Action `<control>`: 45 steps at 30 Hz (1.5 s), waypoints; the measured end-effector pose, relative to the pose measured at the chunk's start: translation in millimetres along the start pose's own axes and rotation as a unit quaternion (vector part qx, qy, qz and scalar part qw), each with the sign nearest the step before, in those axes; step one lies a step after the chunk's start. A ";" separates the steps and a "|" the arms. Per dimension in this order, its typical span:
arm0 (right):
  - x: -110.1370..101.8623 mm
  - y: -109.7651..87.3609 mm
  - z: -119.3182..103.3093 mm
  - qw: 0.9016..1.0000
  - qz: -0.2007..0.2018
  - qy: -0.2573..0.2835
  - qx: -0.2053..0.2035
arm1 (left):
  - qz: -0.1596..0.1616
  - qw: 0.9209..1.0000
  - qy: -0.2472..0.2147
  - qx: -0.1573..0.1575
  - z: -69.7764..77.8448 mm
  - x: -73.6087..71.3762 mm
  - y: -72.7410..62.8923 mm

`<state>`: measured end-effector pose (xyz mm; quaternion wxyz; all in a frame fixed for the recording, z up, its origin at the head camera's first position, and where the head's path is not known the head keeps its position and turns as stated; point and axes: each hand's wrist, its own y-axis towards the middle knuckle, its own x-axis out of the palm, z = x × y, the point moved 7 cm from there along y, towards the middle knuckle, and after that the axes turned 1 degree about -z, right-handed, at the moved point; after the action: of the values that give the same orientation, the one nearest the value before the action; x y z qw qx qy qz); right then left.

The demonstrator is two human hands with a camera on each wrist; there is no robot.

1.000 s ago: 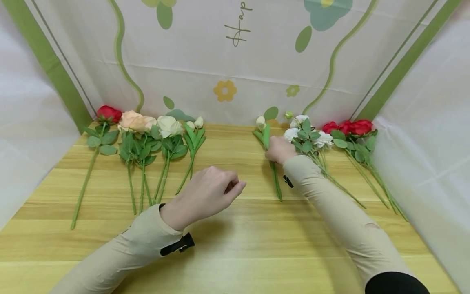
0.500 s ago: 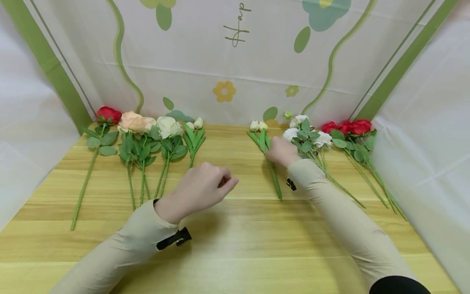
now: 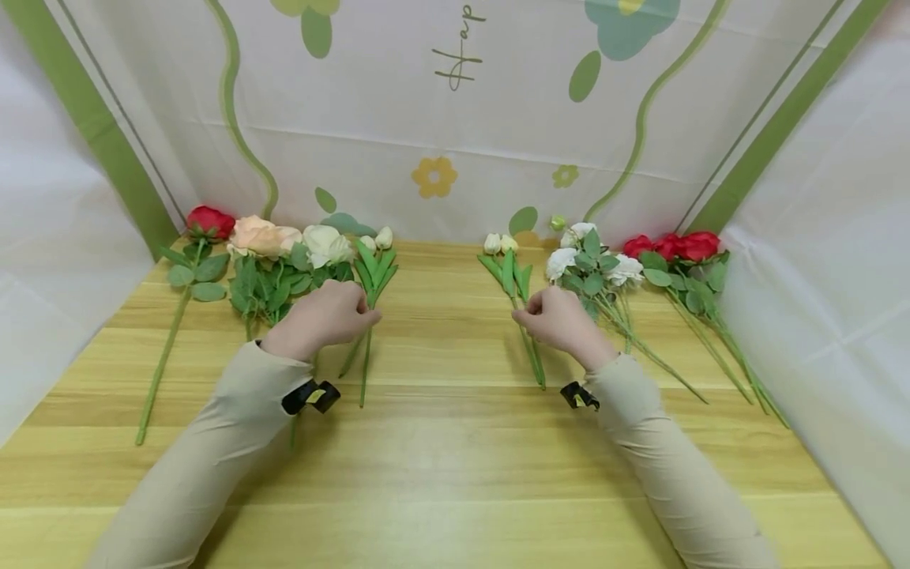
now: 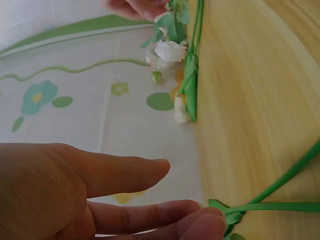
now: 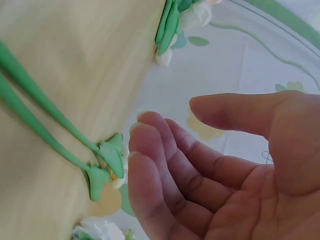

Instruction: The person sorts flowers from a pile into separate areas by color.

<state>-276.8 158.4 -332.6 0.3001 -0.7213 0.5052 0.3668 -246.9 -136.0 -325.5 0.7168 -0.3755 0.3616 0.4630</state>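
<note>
In the head view my left hand (image 3: 323, 316) hovers at the stems of two white tulips (image 3: 366, 276) on the left. The left wrist view shows its thumb apart from the fingers and nothing between them; the fingertips lie close to the green tulip leaves (image 4: 232, 217), and whether they touch cannot be told. My right hand (image 3: 562, 320) is beside another pair of white tulips (image 3: 508, 269), which lie on the table. In the right wrist view its fingers bend loosely, the thumb stands away, and the tulip stems (image 5: 45, 107) run beyond the fingertips.
Left of the tulips lie a white rose (image 3: 327, 245), peach roses (image 3: 259, 235) and a red rose (image 3: 212, 222). To the right are white flowers (image 3: 586, 257) and red roses (image 3: 675, 246). A printed cloth (image 3: 355, 103) hangs behind the wooden table (image 3: 455, 474).
My right hand has let go of the right tulips, whose two heads now show side by side, and drawn back slightly. My left hand has moved left and forward to the left tulips.
</note>
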 end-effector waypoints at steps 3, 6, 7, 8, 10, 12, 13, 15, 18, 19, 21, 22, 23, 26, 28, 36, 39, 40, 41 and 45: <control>7.8 -5.8 -0.7 1.000 -0.016 0.023 -0.014 | -0.021 1.000 -0.002 -0.014 -10.1 5.6 5.2; 11.6 -9.7 -6.1 0.999 -0.023 0.031 -0.024 | -0.049 0.998 -0.011 -0.024 -18.2 14.0 9.5; 11.9 -10.6 -8.5 0.999 -0.023 0.030 -0.027 | -0.058 0.998 -0.013 -0.025 -20.2 16.8 11.0; 11.9 -11.5 -10.5 0.999 -0.023 0.028 -0.027 | -0.066 0.997 -0.017 -0.027 -22.1 19.3 12.4; 11.7 -13.3 -14.1 0.999 -0.023 0.027 -0.029 | -0.076 0.996 -0.022 -0.029 -24.3 23.0 14.6; 11.5 -14.8 -17.1 0.999 -0.023 0.022 -0.034 | -0.074 0.997 -0.020 -0.031 -26.3 24.7 16.9; 11.3 -15.5 -18.7 0.999 -0.023 0.020 -0.036 | -0.070 0.997 -0.017 -0.034 -27.4 24.9 17.5; 11.3 -16.5 -21.6 0.999 -0.024 0.019 -0.040 | -0.061 0.997 -0.015 -0.043 -30.2 25.3 18.3; 10.2 -17.7 -25.2 0.999 -0.022 0.020 -0.044 | -0.049 0.997 -0.012 -0.050 -32.3 26.5 20.2; 10.1 -18.1 -26.1 0.998 -0.023 0.021 -0.046 | -0.046 0.998 -0.012 -0.051 -32.9 27.2 20.8; 10.0 -18.8 -27.3 0.998 -0.023 0.021 -0.048 | -0.040 0.998 -0.014 -0.055 -33.1 28.7 22.3; 10.0 -19.0 -27.8 0.998 -0.023 0.022 -0.049 | -0.037 0.997 -0.016 -0.059 -33.8 29.6 23.5; 10.1 -19.2 -27.9 0.998 -0.023 0.022 -0.050 | -0.033 0.997 -0.018 -0.061 -34.0 30.1 24.5; 10.2 -19.7 -27.6 0.998 -0.023 0.022 -0.050 | -0.020 0.997 -0.016 -0.071 -34.7 30.3 27.4; 10.4 -19.9 -27.2 0.998 -0.023 0.024 -0.050 | -0.015 0.997 -0.015 -0.073 -35.1 30.2 28.9; 12.2 -19.7 -25.1 0.998 -0.020 0.016 -0.060 | -0.013 0.998 -0.023 -0.059 -33.5 30.0 30.6; 12.0 -19.7 -25.1 0.998 -0.018 0.016 -0.062 | -0.005 0.998 -0.027 -0.056 -31.8 28.2 29.7; 11.7 -19.9 -25.5 0.998 -0.018 0.016 -0.062 | -0.002 0.998 -0.029 -0.056 -31.0 27.5 29.2; 11.4 -20.2 -25.9 0.998 -0.017 0.016 -0.062 | 0.000 0.998 -0.030 -0.054 -29.6 26.7 28.4; 10.3 -21.2 -27.4 0.998 -0.018 0.018 -0.062 | 0.011 0.998 -0.037 -0.044 -23.7 24.6 25.7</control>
<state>-248.2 137.6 -324.8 0.2526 -0.7538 0.4737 0.3789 -267.4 -139.6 -362.8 0.7074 -0.3851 0.3188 0.4997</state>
